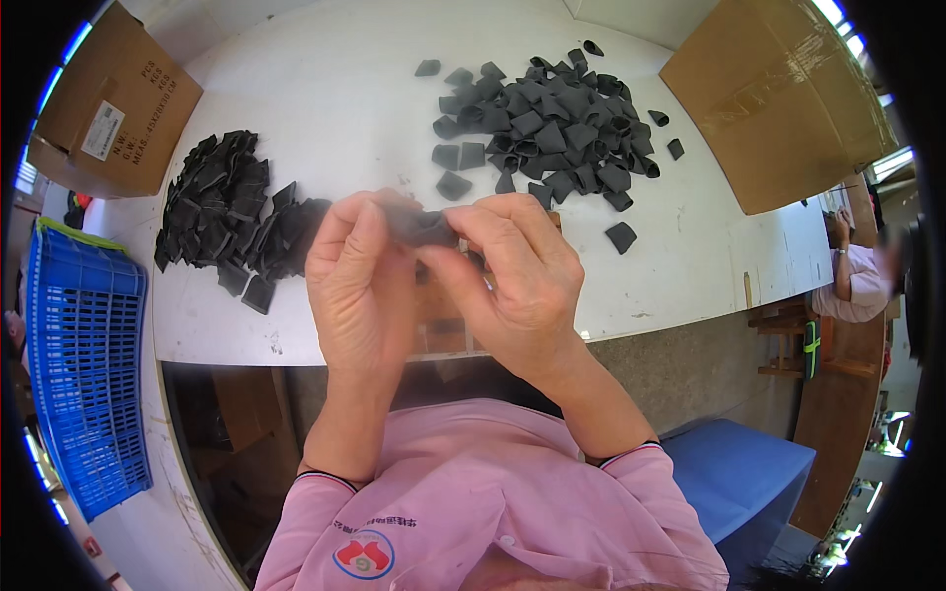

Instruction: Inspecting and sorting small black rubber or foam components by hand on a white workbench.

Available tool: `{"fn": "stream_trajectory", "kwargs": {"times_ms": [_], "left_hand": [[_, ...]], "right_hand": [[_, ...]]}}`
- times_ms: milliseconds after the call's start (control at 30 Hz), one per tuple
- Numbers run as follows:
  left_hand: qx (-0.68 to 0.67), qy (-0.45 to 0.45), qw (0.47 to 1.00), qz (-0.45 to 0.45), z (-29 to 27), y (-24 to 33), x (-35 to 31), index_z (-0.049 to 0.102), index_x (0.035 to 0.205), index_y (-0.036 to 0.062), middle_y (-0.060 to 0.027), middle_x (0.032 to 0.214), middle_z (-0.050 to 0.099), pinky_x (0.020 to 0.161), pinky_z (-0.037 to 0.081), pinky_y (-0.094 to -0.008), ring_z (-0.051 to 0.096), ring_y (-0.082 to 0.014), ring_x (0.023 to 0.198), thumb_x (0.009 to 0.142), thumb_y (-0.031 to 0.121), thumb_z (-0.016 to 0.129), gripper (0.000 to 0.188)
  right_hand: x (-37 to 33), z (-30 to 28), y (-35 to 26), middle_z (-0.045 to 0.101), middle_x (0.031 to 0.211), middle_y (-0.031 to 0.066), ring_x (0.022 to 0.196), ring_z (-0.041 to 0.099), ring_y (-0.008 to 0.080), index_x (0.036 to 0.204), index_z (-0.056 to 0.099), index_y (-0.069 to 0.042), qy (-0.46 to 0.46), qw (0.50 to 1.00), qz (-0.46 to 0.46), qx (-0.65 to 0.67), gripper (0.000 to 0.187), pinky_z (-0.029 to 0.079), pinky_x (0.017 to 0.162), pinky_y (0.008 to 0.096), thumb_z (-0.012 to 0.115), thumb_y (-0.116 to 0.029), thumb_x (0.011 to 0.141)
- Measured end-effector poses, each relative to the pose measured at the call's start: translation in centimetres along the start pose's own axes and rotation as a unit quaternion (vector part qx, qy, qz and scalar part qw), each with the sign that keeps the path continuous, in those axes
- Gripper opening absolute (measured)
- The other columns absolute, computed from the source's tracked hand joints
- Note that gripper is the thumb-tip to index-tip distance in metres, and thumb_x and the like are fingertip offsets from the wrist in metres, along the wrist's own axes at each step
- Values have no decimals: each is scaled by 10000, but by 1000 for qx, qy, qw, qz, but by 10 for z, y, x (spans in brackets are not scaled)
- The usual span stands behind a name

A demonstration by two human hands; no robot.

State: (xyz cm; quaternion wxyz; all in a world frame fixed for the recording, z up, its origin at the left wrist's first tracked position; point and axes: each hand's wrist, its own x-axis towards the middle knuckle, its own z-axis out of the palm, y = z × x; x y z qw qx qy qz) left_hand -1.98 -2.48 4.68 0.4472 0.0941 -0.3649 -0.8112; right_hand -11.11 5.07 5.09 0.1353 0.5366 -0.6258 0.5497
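Note:
Between my two hands, above the front part of the white table, is a small dark grey fabric piece, its shape partly hidden by my fingers. My left hand pinches its left end, with the thumb upright. My right hand grips the other end between thumb and fingers. To the left lies a heap of flat, dark fabric pieces. Farther off, right of the middle, a pile of similar grey pieces rests on the table; several look like short open tubes.
Cardboard boxes stand at the far left and far right of the white table. A blue plastic basket is at the left edge. To my right is a blue bin. Another person sits beyond the right side.

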Motion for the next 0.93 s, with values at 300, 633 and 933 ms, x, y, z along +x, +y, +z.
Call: {"fn": "stream_trajectory", "kwargs": {"times_ms": [300, 633, 933], "left_hand": [[26, 42, 999, 21, -2, -5, -16, 523, 870, 16, -64, 852, 541, 798, 388, -281, 499, -144, 814, 859, 108, 512, 93], [274, -36, 961, 20, -4, 6, -3, 557, 904, -24, -49, 771, 592, 584, 450, -209, 539, -78, 672, 782, -57, 517, 133], [291, -58, 954, 32, -25, 8, 2, 589, 845, -13, -72, 764, 598, 532, 434, -184, 537, -101, 584, 796, 39, 589, 72]], "right_hand": [[-12, 2, 10, 496, 664, 71, 589, 506, 204, 743, 572, -17, -26, 993, 54, 101, 164, 405, 483, 300, 677, 3, 619], [-2, -1, 10, 484, 661, 68, 605, 500, 218, 720, 565, -19, -42, 998, 18, 35, 160, 403, 504, 307, 680, 6, 612], [4, -3, 4, 490, 660, 66, 592, 516, 220, 729, 574, -43, -89, 992, 70, 55, 101, 410, 495, 300, 655, -12, 677]]}}
